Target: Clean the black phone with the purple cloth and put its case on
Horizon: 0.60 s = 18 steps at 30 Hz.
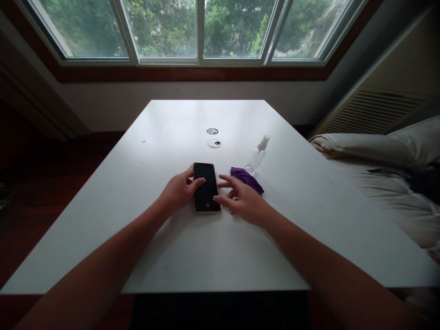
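Head view, the only one we have, looks down on a white bench (165, 256) under a wide window (199, 27). We see a black phone (206, 187) lying flat, screen up, near the middle of the bench. Our left hand (177, 192) rests against the phone's left edge, thumb laid over the screen's upper left part and fingers (188, 173) curled along the side, so it steadies the phone without lifting it. Our right hand (242, 201) sits just beside the phone's right edge, its fingers (223, 200) spread and released, one fingertip touching the lower right of the phone. A purple cloth (248, 178) lies crumpled just behind the right hand. A clear spray bottle (257, 155) with a white top stands near the cloth. Two round cable grommets (213, 143) sit farther back on the bench. A bed (385, 183) with pale bedding lies to the right.
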Each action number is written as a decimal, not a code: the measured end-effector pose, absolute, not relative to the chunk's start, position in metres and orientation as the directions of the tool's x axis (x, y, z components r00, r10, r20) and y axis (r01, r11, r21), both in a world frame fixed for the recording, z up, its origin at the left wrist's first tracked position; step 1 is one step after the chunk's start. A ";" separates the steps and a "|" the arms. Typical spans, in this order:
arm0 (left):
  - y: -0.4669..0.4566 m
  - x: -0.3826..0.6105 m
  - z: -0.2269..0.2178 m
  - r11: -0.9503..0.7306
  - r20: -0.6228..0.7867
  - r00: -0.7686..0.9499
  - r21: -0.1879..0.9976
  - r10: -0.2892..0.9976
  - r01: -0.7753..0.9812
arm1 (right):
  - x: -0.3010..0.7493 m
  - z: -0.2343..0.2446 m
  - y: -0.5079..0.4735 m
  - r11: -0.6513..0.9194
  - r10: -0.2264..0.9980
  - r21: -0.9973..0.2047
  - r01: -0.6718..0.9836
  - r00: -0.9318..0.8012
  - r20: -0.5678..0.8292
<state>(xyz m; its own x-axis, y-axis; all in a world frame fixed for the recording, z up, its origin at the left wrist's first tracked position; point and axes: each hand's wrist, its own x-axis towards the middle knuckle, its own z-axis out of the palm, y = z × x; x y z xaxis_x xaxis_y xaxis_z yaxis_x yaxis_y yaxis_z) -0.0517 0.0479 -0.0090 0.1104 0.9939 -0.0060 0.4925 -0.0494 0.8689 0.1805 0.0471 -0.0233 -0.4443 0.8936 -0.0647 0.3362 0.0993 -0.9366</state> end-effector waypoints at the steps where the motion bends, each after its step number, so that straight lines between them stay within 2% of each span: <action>1: 0.049 -0.054 -0.007 -0.064 0.002 0.113 0.835 0.994 0.547 | 0.181 -0.023 0.047 0.113 0.892 -0.932 0.344 -0.448 -0.057; 4: 0.047 -0.062 0.001 -0.099 -0.003 0.141 0.698 0.990 0.710 | 0.182 -0.021 0.048 0.158 0.881 -0.914 0.375 -0.471 -0.042; 6: 0.043 -0.067 0.007 -0.130 -0.054 0.198 0.582 0.979 0.803 | 0.184 -0.018 0.046 0.208 0.864 -0.882 0.424 -0.502 -0.038; 9: 0.039 -0.074 0.011 -0.242 -0.202 0.377 0.485 0.904 0.840 | 0.185 -0.015 0.042 0.309 0.834 -0.806 0.505 -0.551 -0.026; 11: 0.038 -0.075 0.010 -0.287 -0.234 0.423 0.452 0.875 0.844 | 0.185 -0.015 0.041 0.354 0.837 -0.770 0.530 -0.547 0.007; 18: 0.049 -0.064 -0.011 -0.281 -0.069 0.332 0.388 0.941 0.878 | 0.178 -0.030 0.057 0.401 0.892 -0.705 0.585 -0.424 0.155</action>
